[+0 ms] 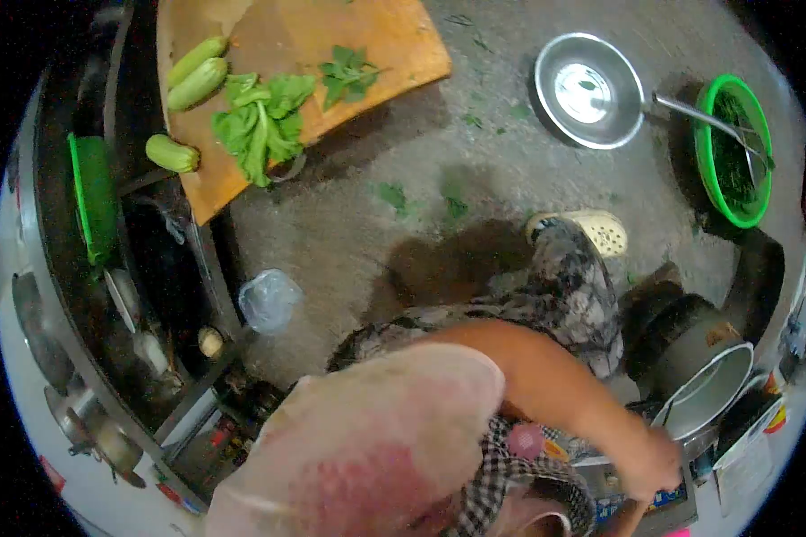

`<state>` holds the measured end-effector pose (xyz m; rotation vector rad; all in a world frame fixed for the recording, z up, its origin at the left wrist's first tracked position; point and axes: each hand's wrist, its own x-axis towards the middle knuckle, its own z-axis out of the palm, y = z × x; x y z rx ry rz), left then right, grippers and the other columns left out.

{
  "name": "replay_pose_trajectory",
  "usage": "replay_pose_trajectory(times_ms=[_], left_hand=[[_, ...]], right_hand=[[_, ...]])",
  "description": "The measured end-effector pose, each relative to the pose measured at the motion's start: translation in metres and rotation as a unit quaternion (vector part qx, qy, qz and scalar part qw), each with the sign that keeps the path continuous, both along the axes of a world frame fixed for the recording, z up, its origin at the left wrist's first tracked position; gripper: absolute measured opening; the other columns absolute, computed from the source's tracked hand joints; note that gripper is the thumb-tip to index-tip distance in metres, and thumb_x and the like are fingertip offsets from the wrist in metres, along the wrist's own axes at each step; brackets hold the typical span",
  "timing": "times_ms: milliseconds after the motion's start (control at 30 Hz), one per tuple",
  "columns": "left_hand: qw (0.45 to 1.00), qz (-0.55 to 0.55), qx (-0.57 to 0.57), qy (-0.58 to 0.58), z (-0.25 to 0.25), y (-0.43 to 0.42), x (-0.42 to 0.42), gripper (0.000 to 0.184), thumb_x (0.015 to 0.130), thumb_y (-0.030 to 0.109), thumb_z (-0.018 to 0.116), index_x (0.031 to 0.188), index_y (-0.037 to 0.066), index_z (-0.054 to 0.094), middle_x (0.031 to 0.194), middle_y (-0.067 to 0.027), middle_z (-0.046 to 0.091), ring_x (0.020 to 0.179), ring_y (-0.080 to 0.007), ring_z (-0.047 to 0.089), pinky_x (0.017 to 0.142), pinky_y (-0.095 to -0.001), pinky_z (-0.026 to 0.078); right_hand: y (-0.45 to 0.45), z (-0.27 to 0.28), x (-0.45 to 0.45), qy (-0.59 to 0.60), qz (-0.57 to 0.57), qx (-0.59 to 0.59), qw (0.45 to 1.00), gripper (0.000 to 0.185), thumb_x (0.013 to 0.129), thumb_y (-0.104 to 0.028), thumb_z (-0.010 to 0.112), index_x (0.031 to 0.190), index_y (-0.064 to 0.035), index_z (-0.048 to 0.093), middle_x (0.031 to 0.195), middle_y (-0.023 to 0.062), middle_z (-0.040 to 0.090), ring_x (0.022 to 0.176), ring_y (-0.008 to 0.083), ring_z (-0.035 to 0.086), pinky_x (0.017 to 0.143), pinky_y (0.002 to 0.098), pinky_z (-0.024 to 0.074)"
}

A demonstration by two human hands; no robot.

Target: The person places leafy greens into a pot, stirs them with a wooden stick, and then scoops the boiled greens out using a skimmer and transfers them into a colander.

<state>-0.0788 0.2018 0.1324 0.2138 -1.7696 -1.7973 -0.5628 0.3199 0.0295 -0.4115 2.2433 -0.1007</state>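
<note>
The left hand (649,461) is curled, near what seems to be the right hand (633,517); whether either grips anything, I cannot tell. Just beside the left hand, with its rim facing it, is a big pot (707,394). Farther off, a plastic bag (270,301) lies on the floor (349,219) near the board's near corner. Leafy greens (261,121) reach the near edge of the wooden board (278,36); squashes (197,85) lie along its left edge. Beyond its right edge stand a metal bowl (587,89) and a green basket (707,170).
</note>
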Motion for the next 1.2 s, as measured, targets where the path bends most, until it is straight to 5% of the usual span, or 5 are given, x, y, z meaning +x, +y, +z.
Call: replay_pose_trajectory(times_ms=[100, 267, 500, 800, 1200], left_hand=[[0.905, 0.285, 0.253, 0.186, -0.085, -0.038, 0.082, 0.021, 0.077, 0.014, 0.052, 0.095, 0.003, 0.055, 0.080, -0.0134, 0.057, 0.071, -0.0237, 0.056, 0.061, -0.0341, 0.046], [0.402, 0.566, 0.678, -0.240, -0.254, 0.014, 0.319, 0.021, 0.088, 0.006, 0.038, 0.107, 0.001, 0.047, 0.103, -0.0118, 0.047, 0.086, -0.0226, 0.049, 0.077, -0.0344, 0.042], [0.304, 0.678, 0.623, -0.244, -0.486, 0.180, 0.360, 0.089, 0.066, 0.044, 0.069, 0.133, 0.012, 0.020, 0.135, -0.0239, 0.017, 0.119, -0.0425, 0.029, 0.089, -0.0537, 0.035], [0.438, 0.466, 0.516, -0.570, -0.504, 0.093, 0.295, 0.043, 0.070, 0.015, 0.064, 0.108, 0.006, 0.046, 0.104, -0.0172, 0.048, 0.089, -0.0318, 0.053, 0.074, -0.0436, 0.047], [0.692, 0.446, 0.568, 0.021, -0.231, -0.050, 0.172, 0.031, 0.075, 0.004, 0.056, 0.105, 0.004, 0.047, 0.085, -0.0053, 0.054, 0.066, -0.0155, 0.052, 0.056, -0.0285, 0.044]], right_hand=[[0.005, 0.049, 0.020, 0.125, 0.521, 0.058, 0.842, 0.034, 0.079, -0.008, 0.042, 0.108, 0.0032, 0.056, 0.063, 0.0036, 0.045, 0.056, 0.0092, 0.037, 0.047, 0.0261, 0.0305], [0.017, 0.058, 0.064, 0.114, 0.376, -0.051, 0.918, 0.032, 0.076, -0.005, 0.049, 0.105, 0.0057, 0.055, 0.066, 0.0074, 0.053, 0.054, 0.0117, 0.045, 0.049, 0.0260, 0.0366], [0.006, 0.064, 0.097, 0.119, 0.345, 0.022, 0.931, 0.017, 0.079, -0.003, 0.045, 0.093, 0.0026, 0.053, 0.061, 0.0020, 0.044, 0.051, 0.0083, 0.041, 0.044, 0.0241, 0.0328], [-0.020, 0.081, 0.172, 0.152, 0.369, 0.166, 0.902, 0.035, 0.084, -0.018, 0.049, 0.114, -0.0002, 0.051, 0.076, 0.0015, 0.052, 0.064, 0.0101, 0.044, 0.055, 0.0245, 0.0375], [0.020, 0.100, 0.194, 0.198, 0.363, 0.050, 0.909, 0.045, 0.077, -0.004, 0.048, 0.122, -0.0049, 0.046, 0.106, 0.0242, 0.054, 0.082, 0.0191, 0.054, 0.071, 0.0304, 0.0413]])
